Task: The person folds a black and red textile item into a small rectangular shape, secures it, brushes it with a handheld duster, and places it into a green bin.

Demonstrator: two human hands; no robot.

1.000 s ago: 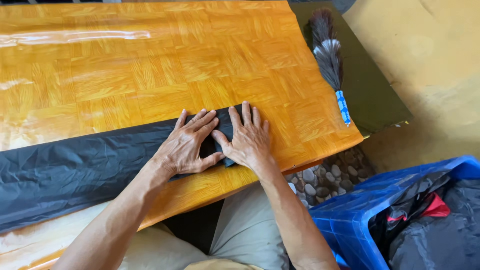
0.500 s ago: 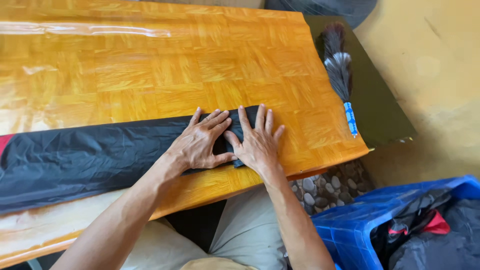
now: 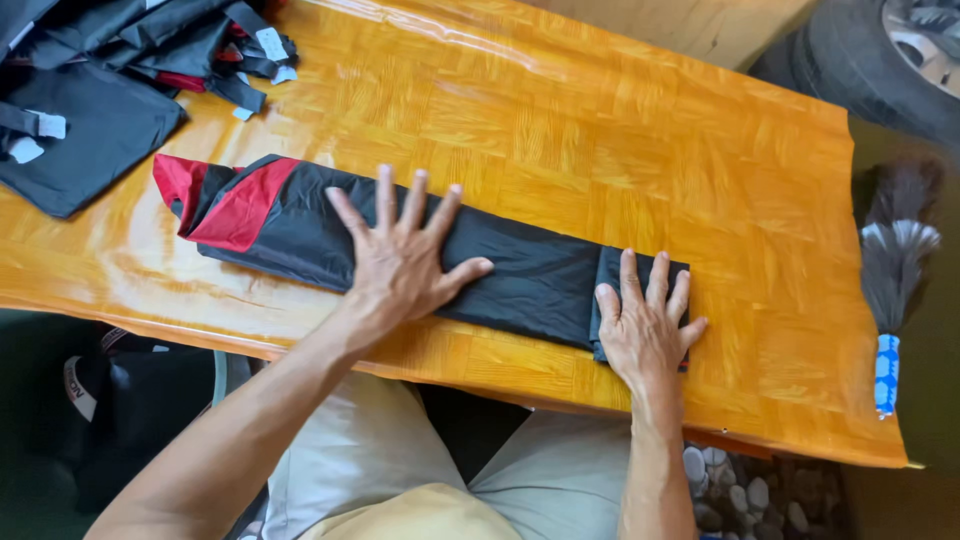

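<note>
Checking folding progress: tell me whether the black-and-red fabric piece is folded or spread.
Folded: the black-and-red fabric piece lies as a narrow strip, its right end doubled over under the right hand.

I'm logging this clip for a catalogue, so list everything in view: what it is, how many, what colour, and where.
Folded fabric strip: one, black with a red end, lying across the table's near half, its right end folded over.
Pile of fabric items: several, black with white tags and some red, table's far left corner.
Table: one, glossy orange wood parquet, fills most of the view.
Feather duster: one, dark and grey feathers, blue handle, right of the table.
Tyre: one, black, top right.
Pebbles: many, grey, on the ground below the table's edge.
Left hand: flat on the strip's middle, fingers spread.
Right hand: flat on the folded right end.
</note>
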